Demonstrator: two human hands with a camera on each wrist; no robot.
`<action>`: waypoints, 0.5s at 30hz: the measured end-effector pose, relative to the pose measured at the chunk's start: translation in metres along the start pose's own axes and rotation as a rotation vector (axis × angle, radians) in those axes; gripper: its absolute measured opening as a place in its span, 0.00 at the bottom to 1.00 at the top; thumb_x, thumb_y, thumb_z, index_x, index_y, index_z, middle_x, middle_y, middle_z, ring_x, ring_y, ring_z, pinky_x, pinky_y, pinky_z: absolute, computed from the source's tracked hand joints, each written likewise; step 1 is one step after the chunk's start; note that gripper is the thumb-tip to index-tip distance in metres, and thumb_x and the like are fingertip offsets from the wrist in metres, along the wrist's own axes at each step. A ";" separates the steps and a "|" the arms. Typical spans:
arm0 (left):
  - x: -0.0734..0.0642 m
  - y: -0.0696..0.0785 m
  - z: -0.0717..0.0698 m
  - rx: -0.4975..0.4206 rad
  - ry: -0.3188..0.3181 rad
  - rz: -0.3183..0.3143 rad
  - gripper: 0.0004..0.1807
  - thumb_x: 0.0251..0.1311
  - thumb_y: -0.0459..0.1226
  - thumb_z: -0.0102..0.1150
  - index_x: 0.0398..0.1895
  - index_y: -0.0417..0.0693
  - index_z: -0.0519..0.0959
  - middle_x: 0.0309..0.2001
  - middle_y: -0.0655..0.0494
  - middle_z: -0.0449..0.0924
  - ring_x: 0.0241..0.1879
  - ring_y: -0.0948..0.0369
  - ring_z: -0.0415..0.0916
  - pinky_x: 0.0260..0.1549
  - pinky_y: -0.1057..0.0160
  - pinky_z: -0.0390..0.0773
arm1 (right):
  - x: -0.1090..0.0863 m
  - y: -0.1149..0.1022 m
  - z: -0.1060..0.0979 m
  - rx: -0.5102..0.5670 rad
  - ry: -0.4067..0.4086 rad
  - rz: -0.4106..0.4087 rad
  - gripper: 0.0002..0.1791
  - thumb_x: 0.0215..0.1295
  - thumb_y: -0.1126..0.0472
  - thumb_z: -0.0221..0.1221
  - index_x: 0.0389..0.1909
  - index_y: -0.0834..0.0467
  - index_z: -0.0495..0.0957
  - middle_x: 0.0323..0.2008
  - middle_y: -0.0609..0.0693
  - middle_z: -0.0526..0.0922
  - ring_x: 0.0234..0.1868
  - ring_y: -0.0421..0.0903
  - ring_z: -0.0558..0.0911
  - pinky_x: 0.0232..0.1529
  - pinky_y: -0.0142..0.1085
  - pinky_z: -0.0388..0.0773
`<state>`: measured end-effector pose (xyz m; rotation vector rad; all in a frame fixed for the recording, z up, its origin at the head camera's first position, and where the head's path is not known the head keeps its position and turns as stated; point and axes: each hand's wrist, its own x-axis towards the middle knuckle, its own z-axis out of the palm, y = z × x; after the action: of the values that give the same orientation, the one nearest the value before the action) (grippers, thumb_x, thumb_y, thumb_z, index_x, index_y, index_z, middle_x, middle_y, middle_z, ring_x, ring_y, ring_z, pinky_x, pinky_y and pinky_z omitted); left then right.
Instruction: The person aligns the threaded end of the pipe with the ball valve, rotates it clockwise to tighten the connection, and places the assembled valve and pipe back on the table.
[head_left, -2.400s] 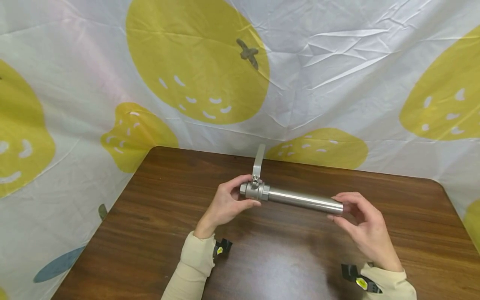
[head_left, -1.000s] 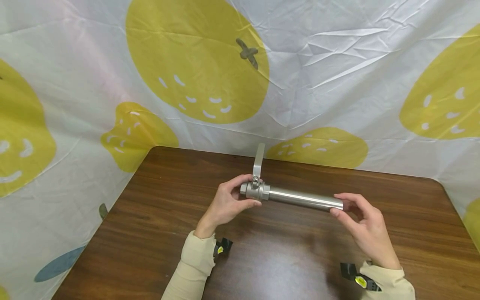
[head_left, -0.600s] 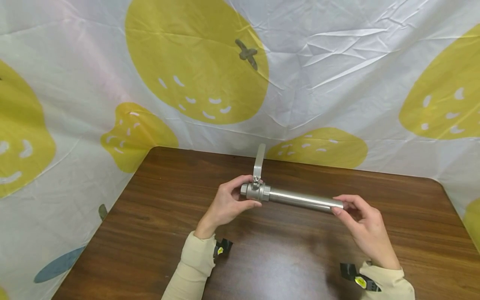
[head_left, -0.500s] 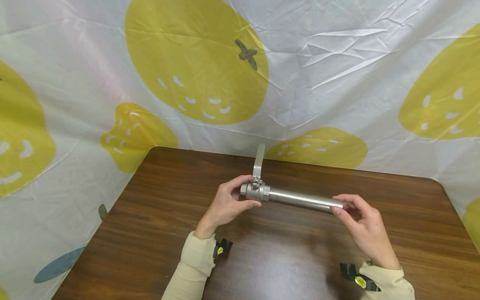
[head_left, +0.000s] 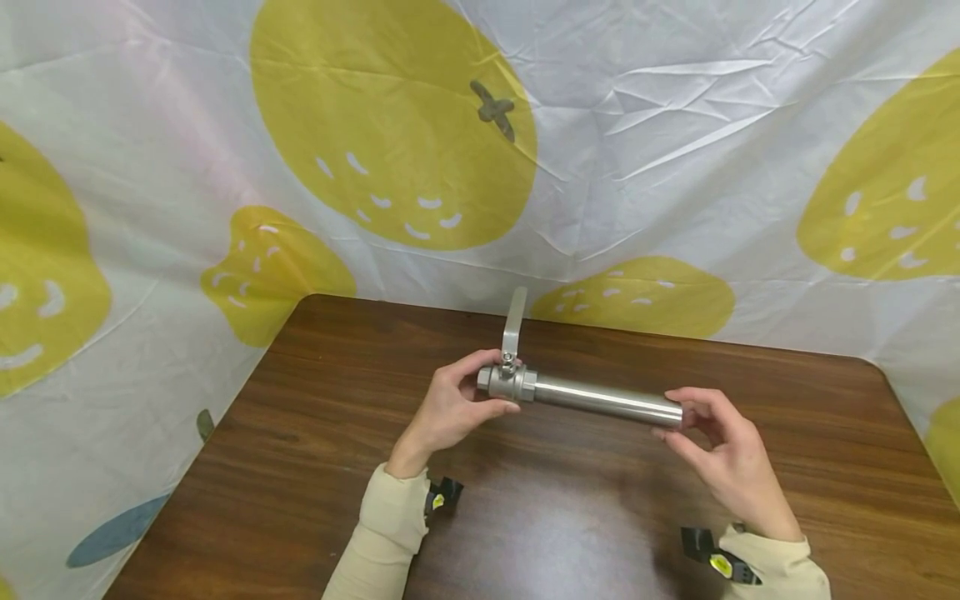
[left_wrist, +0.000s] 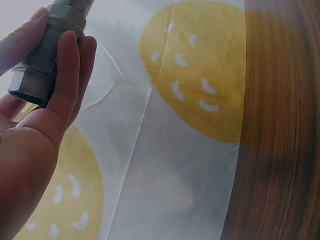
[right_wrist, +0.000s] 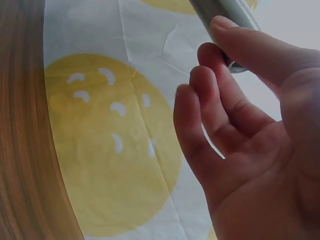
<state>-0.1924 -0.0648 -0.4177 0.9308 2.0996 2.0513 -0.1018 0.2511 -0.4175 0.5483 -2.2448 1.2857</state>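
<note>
A steel ball valve with a flat lever handle is held above the table in my left hand, between thumb and fingers. Its lever points away toward the back edge. Joined to the valve's right side is a smooth, shiny metal pipe, sloping slightly down to the right. My right hand pinches the pipe's free end between thumb and fingertips. In the left wrist view, the valve's hexagonal open end faces the palm. The right wrist view has the thumb against the pipe's end.
Under both hands lies a dark wood-grain table with rounded back corners. A white cloth printed with yellow fruit hangs behind it and at both sides. Each wrist wears a black strap-on camera.
My right thumb has slid from the front of the pipe to below its end. Valve and pipe have shifted very slightly left. The left hand keeps its hold.
</note>
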 end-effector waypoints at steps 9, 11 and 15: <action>0.000 0.000 0.000 0.002 0.002 -0.004 0.31 0.43 0.21 0.71 0.55 0.33 0.74 0.51 0.35 0.77 0.42 0.62 0.77 0.42 0.70 0.80 | 0.007 -0.003 0.003 0.050 0.090 -0.108 0.33 0.24 0.93 0.65 0.42 0.75 0.77 0.44 0.55 0.80 0.36 0.36 0.75 0.39 0.21 0.76; 0.000 0.001 0.000 0.004 0.001 -0.010 0.31 0.43 0.21 0.71 0.55 0.33 0.74 0.51 0.35 0.77 0.42 0.62 0.77 0.42 0.71 0.80 | 0.008 -0.008 0.003 0.056 0.103 -0.118 0.32 0.25 0.93 0.65 0.41 0.76 0.77 0.44 0.58 0.80 0.36 0.36 0.75 0.39 0.22 0.76; 0.000 0.000 0.000 0.004 0.003 -0.013 0.31 0.43 0.21 0.71 0.55 0.33 0.73 0.52 0.35 0.77 0.42 0.62 0.77 0.42 0.71 0.80 | 0.009 -0.008 0.003 0.061 0.116 -0.119 0.33 0.25 0.93 0.65 0.42 0.76 0.77 0.41 0.60 0.79 0.35 0.36 0.75 0.40 0.22 0.76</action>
<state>-0.1925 -0.0646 -0.4178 0.9130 2.1062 2.0441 -0.1050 0.2433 -0.4079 0.6048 -2.0531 1.2948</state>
